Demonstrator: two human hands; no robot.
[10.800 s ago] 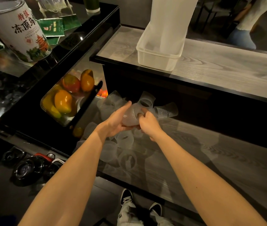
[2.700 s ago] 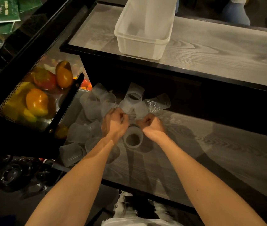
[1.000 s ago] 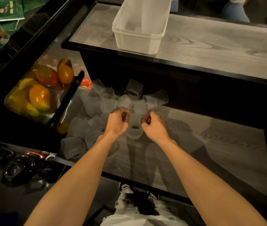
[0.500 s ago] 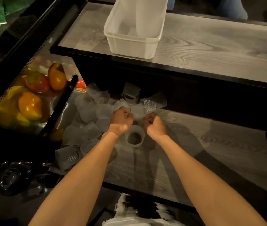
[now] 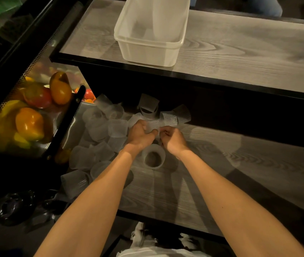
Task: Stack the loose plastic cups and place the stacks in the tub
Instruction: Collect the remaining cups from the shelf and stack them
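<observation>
On the lower shelf (image 5: 221,164) our left hand (image 5: 140,134) and right hand (image 5: 173,140) grip a cup (image 5: 153,125) between them. Many loose cups (image 5: 99,130) remain beside them, and the tub (image 5: 147,51) waits on the shelf above, so we judge most work is left.

Tub (image 5: 148,51) on upper bench (image 5: 240,58), left of centre, near front edge. Lower shelf (image 5: 221,173) beneath and before it. Loose cups (image 5: 101,138) heaped on shelf's left rear. Gripped cup (image 5: 154,125) between left hand (image 5: 140,135) and right hand (image 5: 173,140), right of heap. Upright cup (image 5: 153,157) on shelf just before hands. Basket (image 5: 65,125) left of shelf, fruit (image 5: 29,123) in it.
</observation>
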